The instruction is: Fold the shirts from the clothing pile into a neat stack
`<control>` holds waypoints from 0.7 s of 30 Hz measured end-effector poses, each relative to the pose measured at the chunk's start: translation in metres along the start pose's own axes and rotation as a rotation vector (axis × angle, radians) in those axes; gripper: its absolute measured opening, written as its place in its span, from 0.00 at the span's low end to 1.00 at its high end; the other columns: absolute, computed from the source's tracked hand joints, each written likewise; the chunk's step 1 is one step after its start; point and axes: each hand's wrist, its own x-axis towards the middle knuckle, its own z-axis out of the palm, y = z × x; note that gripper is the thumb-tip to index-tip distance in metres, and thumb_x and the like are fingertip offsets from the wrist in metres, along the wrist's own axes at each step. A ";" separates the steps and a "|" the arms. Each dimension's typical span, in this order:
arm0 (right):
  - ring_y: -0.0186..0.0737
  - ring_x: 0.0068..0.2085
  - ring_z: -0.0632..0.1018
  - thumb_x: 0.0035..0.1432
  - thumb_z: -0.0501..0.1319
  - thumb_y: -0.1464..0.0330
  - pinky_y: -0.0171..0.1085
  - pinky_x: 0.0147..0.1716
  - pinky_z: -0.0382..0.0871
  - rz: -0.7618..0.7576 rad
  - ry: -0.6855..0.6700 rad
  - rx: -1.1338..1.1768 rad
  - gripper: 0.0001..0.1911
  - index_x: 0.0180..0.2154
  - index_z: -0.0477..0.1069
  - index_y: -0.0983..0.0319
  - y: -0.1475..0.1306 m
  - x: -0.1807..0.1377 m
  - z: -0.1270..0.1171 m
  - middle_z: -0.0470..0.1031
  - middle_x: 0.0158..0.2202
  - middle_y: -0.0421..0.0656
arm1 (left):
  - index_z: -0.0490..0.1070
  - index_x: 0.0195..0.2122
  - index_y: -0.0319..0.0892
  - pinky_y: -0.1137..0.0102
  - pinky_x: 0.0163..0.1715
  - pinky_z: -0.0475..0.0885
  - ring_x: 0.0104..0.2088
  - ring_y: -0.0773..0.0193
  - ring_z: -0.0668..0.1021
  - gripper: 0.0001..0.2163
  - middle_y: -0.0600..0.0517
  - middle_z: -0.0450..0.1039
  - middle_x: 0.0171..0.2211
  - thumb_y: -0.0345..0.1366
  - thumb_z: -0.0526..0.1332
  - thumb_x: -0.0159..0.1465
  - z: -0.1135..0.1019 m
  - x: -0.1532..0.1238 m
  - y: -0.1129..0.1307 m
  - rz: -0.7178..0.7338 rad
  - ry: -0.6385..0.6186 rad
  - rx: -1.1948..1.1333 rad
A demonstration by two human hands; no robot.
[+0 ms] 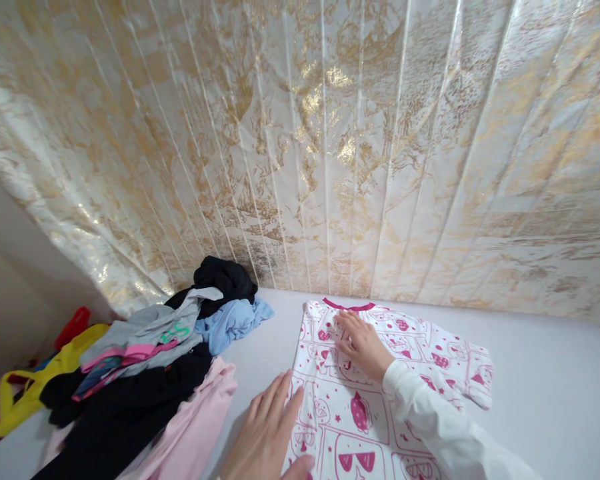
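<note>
While your right hand (363, 343) lies flat and open on the white T-shirt with pink pictures (360, 413), near its pink collar, your left hand (265, 433) rests flat too, fingers spread, on the shirt's left edge; neither hand grips anything. The shirt lies spread out on the white surface (540, 373). Just left of it sits a pile of clothes (150, 373), with a yellow bag (35, 387) beyond.

Home, prob. a bedroom or laundry corner — white bed-like surface (540, 373) against a gold-and-white padded wall (330, 147), w/ a heap of mixed clothes (150, 360) and a printed kids' tee (380, 393) spread flat — domestic stuff, no work gear.
</note>
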 end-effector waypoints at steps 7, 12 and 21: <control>0.43 0.45 0.76 0.52 0.55 0.70 0.43 0.45 0.70 0.213 0.105 0.221 0.28 0.56 0.57 0.64 0.026 0.015 -0.004 0.69 0.52 0.52 | 0.64 0.47 0.39 0.63 0.50 0.63 0.49 0.53 0.67 0.21 0.44 0.64 0.47 0.35 0.62 0.52 0.011 0.130 0.018 -0.310 -0.164 -0.345; 0.40 0.42 0.78 0.55 0.50 0.71 0.39 0.37 0.73 0.287 0.127 0.374 0.28 0.59 0.53 0.63 0.033 0.031 0.003 0.69 0.53 0.54 | 0.68 0.36 0.38 0.60 0.46 0.63 0.46 0.50 0.69 0.10 0.44 0.66 0.41 0.32 0.60 0.51 0.041 0.166 0.012 -0.436 -0.088 -0.494; 0.47 0.64 0.53 0.51 0.51 0.74 0.51 0.59 0.51 0.115 0.010 0.154 0.28 0.56 0.62 0.63 0.023 -0.024 -0.008 0.56 0.63 0.48 | 0.69 0.28 0.40 0.68 0.38 0.66 0.34 0.59 0.74 0.08 0.52 0.70 0.29 0.40 0.57 0.54 0.051 0.149 -0.046 -0.595 0.200 -1.150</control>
